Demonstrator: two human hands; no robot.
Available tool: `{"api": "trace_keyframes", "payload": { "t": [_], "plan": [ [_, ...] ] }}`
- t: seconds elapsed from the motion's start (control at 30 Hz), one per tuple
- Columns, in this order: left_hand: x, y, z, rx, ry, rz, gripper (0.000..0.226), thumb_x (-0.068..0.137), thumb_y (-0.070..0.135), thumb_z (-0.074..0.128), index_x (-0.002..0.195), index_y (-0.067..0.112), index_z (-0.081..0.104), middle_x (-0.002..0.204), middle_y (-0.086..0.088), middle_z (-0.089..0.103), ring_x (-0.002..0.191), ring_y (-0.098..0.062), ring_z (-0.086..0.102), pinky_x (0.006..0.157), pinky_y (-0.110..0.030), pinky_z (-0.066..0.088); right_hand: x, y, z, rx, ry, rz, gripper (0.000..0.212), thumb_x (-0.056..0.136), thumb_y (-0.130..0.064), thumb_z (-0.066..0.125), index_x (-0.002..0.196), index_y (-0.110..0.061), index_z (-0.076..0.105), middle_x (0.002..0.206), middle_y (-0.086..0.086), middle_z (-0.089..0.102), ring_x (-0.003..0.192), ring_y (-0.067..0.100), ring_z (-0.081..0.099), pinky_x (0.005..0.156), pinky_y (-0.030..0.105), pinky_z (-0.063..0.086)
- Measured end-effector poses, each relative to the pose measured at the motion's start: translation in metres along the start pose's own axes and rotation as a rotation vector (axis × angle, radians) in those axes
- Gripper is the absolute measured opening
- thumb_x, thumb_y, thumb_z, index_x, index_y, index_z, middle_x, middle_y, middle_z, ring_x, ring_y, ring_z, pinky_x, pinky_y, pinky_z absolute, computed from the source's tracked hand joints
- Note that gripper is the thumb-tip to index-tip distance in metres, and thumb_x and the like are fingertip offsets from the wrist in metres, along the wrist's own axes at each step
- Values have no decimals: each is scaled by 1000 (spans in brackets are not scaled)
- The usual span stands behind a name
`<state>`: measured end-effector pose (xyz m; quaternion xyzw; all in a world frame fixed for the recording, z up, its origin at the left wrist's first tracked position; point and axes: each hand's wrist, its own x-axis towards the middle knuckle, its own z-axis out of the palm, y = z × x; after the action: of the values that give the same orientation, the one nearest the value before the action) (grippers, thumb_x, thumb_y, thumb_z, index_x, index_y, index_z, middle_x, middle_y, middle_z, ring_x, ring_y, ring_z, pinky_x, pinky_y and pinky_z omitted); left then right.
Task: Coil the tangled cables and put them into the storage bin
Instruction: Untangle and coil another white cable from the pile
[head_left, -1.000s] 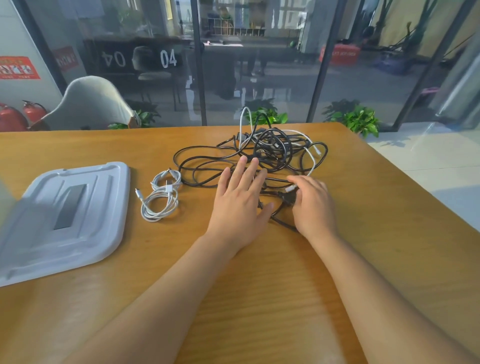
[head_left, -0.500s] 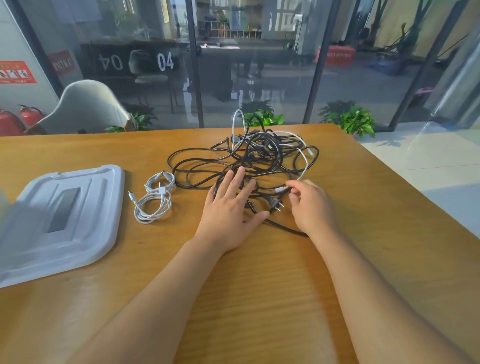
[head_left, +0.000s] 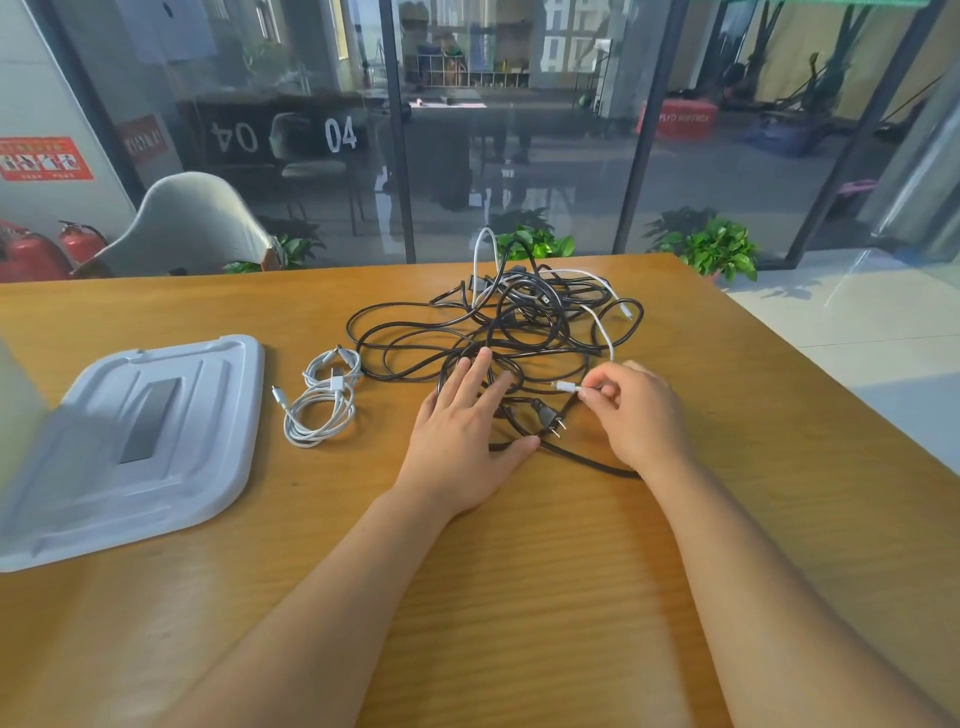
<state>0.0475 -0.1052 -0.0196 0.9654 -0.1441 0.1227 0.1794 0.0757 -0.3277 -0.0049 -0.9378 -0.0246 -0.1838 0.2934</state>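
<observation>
Cables, mostly black with a white one threaded through, lie in a loose tangle (head_left: 498, 332) in the upper middle of the frame, on the wooden surface (head_left: 519, 597). Nearest to me are the two forearms reaching in from the bottom edge. The left hand (head_left: 462, 431) rests flat on the near loops, fingers straight and slightly spread, pinning them down. Just right of it, the right hand (head_left: 634, 410) pinches the white connector (head_left: 566, 387) of the white cable between thumb and fingertips. A black plug (head_left: 548, 415) lies between the hands.

Left of the tangle sits a white cable bundle (head_left: 322, 400), already coiled but lying on the surface, not stored. Further left is a grey lid (head_left: 197, 467); a pale blurred shape at the left edge may be the bin, though I cannot tell.

By my reckoning the work is early: one cable wound, nothing visibly stored, and the whole knot left to separate, starting with that white lead.
</observation>
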Motion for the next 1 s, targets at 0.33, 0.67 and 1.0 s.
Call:
{"api": "trace_keyframes", "payload": {
  "t": [0.33, 0.67, 1.0],
  "plan": [
    [0, -1, -1, -57, -18, -39, 83, 94, 73, 49, 163, 35, 24, 174, 11, -6, 160, -13, -5, 127, -49, 17, -13, -26, -6, 282, -217, -307, 16, 93, -30, 77, 88, -45, 73, 97, -19, 68, 104, 5, 59, 90, 16, 41],
    [-6, 5, -20, -447, 166, -50, 44, 97, 60, 50, 136, 44, 63, 162, 19, 39, 157, -3, 14, 127, -50, -1, -19, -40, 10, 864, -181, -58, 11, 93, -28, 79, 94, -39, 82, 85, -12, 78, 79, -1, 69, 75, 12, 52],
    [-8, 12, -23, -1151, 138, -102, 19, 104, 27, 62, 114, 24, 79, 114, 6, 78, 117, -11, 69, 98, -22, 51, -22, -48, 10, 605, -219, -168, 4, 96, -30, 75, 95, -27, 78, 93, -7, 76, 86, 11, 69, 74, 18, 52]
  ]
}}
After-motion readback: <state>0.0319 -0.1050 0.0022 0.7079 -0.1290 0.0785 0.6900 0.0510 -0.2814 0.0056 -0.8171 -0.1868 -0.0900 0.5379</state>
